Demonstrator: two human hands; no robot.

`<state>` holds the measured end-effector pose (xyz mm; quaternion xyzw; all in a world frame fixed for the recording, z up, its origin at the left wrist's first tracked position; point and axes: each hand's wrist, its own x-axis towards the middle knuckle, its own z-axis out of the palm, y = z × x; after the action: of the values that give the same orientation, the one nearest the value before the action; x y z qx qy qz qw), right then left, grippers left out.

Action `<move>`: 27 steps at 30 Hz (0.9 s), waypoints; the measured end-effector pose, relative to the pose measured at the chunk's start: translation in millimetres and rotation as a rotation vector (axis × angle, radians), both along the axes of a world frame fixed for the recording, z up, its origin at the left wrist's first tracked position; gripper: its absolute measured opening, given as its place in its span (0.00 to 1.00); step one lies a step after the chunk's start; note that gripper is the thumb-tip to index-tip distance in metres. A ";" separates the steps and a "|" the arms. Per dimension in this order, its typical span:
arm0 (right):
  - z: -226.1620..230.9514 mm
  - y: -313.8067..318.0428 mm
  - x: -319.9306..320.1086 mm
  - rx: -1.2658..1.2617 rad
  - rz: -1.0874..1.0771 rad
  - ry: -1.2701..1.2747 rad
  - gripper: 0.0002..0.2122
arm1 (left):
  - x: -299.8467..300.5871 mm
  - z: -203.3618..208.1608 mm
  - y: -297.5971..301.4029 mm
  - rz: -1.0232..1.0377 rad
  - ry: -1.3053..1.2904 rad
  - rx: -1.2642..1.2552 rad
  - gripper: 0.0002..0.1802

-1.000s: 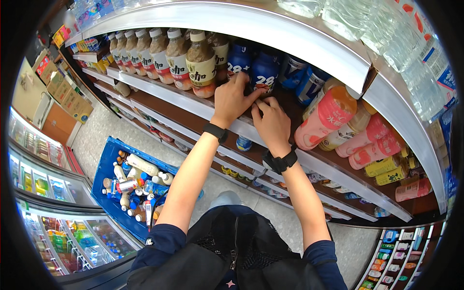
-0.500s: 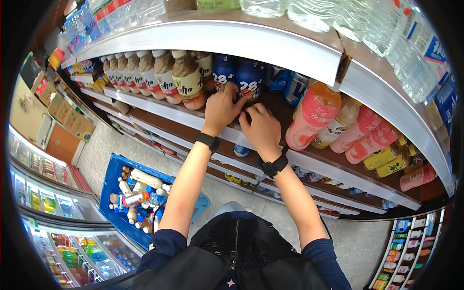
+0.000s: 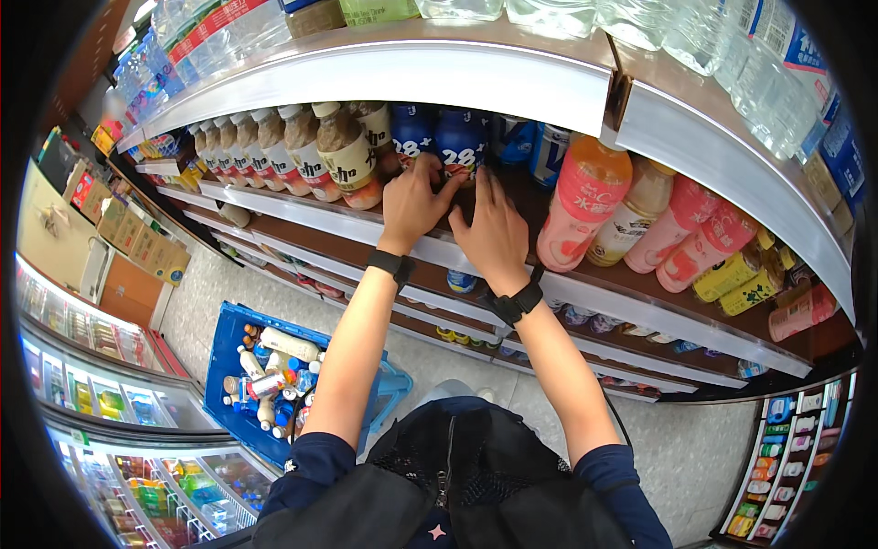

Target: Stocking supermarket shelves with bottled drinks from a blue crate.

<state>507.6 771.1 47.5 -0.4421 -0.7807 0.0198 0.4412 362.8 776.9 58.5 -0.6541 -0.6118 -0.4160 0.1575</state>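
Two dark blue bottles, a left one (image 3: pixel 412 135) and a right one (image 3: pixel 460 135), stand side by side on the middle shelf. My left hand (image 3: pixel 411 203) is at their bases, its thumb spread to the right and its fingertips against the lower part of the bottles. My right hand (image 3: pixel 494 233) has its fingers stretched out, the tips at the right bottle's lower right side. Neither hand is wrapped round a bottle. Left of them a row of brown-and-cream bottles (image 3: pixel 346 157) faces forward. Blue cans (image 3: pixel 550 156) stand further back on the right.
Pink peach drink bottles (image 3: pixel 583 203) stand right of my hands. Above, a shelf edge (image 3: pixel 384 80) overhangs, with clear bottles (image 3: pixel 700 46) on top. A blue crate (image 3: pixel 227 343) of mixed bottles stands at lower left, near glass-fronted coolers (image 3: pixel 119 412).
My right hand's fingers have straightened and moved up against the right blue bottle. My left hand has stayed nearly in place. The whole view has shifted slightly.
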 end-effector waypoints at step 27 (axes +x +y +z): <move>-3.3 -10.5 -12.3 -0.037 -0.018 -0.169 0.27 | -10.3 -1.2 -16.8 -0.048 -0.043 -0.068 0.35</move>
<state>495.3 760.6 44.2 -0.4573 -0.8105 -0.0073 0.3658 352.5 760.2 57.4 -0.6645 -0.6129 -0.4126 0.1121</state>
